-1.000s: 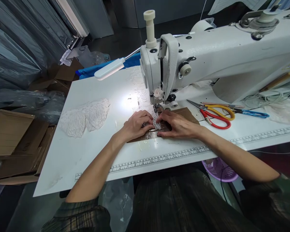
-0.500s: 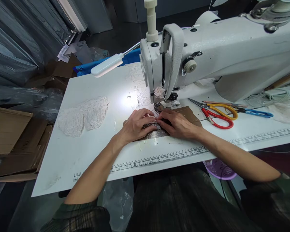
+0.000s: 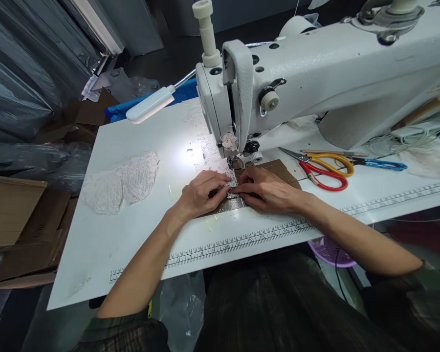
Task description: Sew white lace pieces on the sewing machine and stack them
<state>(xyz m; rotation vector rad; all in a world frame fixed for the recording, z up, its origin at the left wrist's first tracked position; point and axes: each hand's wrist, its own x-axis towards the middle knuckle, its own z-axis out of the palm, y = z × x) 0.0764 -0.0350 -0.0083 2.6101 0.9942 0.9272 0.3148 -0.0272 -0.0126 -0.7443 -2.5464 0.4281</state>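
Note:
White lace fabric (image 3: pixel 209 152) runs back across the table under the head of the sewing machine (image 3: pixel 220 98). Its near end lies between my two hands, just in front of the presser foot (image 3: pixel 235 163). My left hand (image 3: pixel 202 193) is closed, with thumb and fingertips pinching the lace from the left. On the other side, my right hand (image 3: pixel 266 189) also pinches the lace edge, its index fingertip almost meeting the left hand. Beneath them lies a brown taped plate (image 3: pixel 284 173). The fingers partly hide the lace.
Red-and-yellow-handled scissors (image 3: pixel 324 171) and a blue-handled tool (image 3: pixel 385 164) lie right of my hands. Gathered lace pieces (image 3: pixel 122 183) rest at left. A lamp (image 3: pixel 150 104) hangs over the back edge. A printed ruler (image 3: pixel 220 248) follows the front edge. Cardboard boxes (image 3: pixel 14 210) stand left.
The view has shifted slightly, moving the machine left in the picture. My fingers have changed position on the lace, and more of it shows between my hands.

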